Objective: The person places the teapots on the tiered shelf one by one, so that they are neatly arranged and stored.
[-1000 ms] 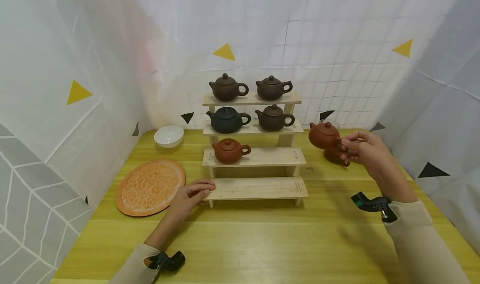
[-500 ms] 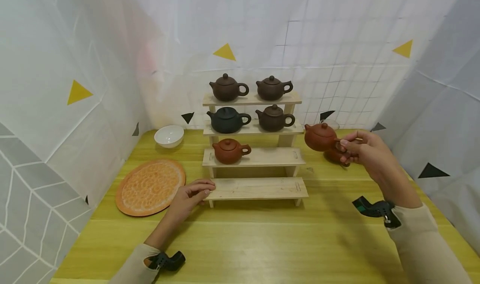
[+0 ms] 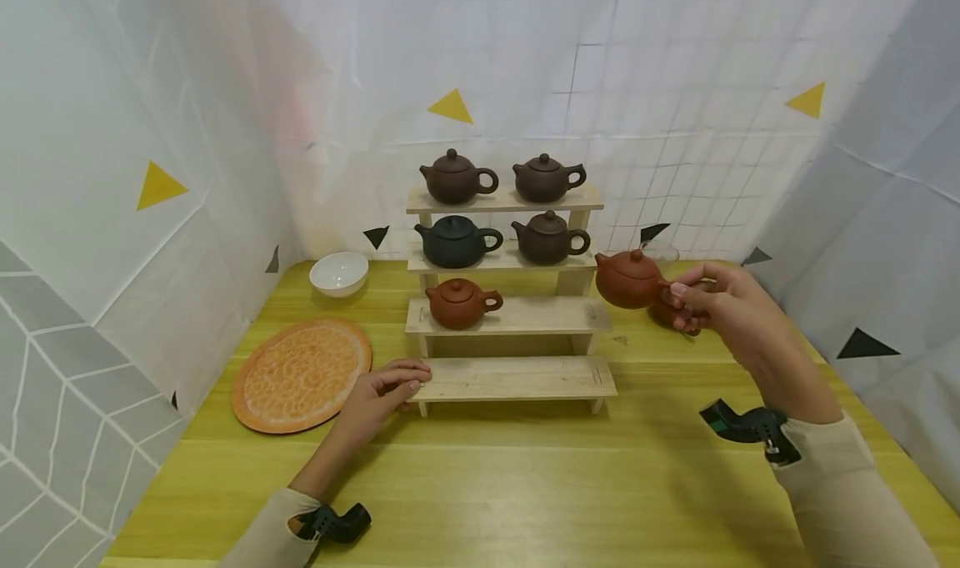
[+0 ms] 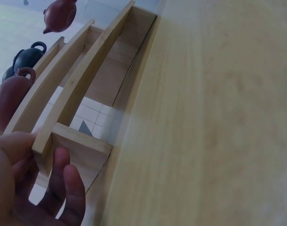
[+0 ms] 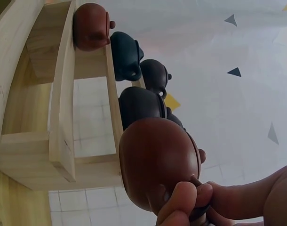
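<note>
Here, the right hand [image 3: 723, 305] has fingers pinching the handle [image 3: 664, 289] of the red teapot [image 3: 628, 280], likely so it tips easily, up near the wooden stand's [image 3: 536, 309] right end, while the left hand's [image 3: 381, 389] fingers grip the bottom step [image 3: 517, 378], maybe against wobbling.

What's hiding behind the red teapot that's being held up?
Part of another reddish-brown pot peeks out below the held teapot; a clear rim shows farther back. The held teapot and right grip hide the pot's other parts, so its whole shape can't be seen.
</note>
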`<state>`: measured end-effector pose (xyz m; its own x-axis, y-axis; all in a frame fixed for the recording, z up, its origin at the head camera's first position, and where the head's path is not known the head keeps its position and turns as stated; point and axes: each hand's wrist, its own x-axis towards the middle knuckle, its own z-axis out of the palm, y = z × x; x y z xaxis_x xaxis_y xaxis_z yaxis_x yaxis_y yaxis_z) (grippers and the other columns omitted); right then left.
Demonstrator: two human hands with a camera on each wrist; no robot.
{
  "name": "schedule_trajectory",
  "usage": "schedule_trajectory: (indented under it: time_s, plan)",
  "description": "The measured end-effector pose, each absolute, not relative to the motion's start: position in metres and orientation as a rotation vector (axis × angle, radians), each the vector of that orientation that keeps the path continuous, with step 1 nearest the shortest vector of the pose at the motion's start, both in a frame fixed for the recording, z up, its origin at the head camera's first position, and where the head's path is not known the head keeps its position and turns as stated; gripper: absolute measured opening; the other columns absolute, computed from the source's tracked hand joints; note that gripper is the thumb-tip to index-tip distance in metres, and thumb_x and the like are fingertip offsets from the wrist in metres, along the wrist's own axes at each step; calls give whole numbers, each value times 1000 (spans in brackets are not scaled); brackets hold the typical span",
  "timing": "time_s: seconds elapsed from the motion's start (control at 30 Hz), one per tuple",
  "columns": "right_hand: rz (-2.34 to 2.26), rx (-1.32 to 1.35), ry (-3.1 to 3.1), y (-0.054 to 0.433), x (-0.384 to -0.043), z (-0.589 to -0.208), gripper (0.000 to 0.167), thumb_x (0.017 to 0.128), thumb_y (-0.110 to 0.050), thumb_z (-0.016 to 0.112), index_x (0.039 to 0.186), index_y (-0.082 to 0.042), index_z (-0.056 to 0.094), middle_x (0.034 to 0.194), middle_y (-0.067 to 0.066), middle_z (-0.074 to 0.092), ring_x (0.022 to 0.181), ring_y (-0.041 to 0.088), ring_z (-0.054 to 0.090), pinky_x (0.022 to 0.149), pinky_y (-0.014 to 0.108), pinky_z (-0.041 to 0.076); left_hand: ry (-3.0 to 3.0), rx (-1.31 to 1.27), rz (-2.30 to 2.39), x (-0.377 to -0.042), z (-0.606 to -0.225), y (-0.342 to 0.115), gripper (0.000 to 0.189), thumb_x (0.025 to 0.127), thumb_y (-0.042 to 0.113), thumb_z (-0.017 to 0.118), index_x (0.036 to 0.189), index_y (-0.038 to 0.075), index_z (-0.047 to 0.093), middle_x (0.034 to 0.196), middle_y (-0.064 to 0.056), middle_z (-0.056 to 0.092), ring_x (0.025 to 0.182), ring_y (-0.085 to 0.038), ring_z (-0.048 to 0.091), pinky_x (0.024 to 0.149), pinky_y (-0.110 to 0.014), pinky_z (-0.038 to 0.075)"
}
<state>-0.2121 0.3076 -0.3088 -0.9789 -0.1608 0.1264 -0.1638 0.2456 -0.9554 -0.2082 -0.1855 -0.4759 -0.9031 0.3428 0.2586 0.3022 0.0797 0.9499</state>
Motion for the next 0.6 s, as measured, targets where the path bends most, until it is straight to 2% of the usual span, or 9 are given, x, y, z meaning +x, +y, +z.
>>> schedule_trajectory:
  time_s: [0.3, 0.6]
  plan:
    - [1757, 325, -2572, 292, -211, -306, 23, 110, -9, 53, 115, 13, 50, 92, 10, 64, 68, 20, 62, 57, 31, 50, 2273, 689, 1999, -209, -476, -186, 22, 105, 8, 63, 120, 0, 77, 135, -16, 62, 108, -18, 64, 71, -32, 58]
    - [1846, 345, -2581, 275, -213, -299, 24, 110, -8, 52, 117, 14, 47, 96, 14, 60, 69, 20, 60, 66, 30, 57, 2283, 716, 2017, -209, -477, -185, 21, 105, 7, 64, 119, -1, 77, 133, -17, 64, 111, -19, 64, 71, -34, 58]
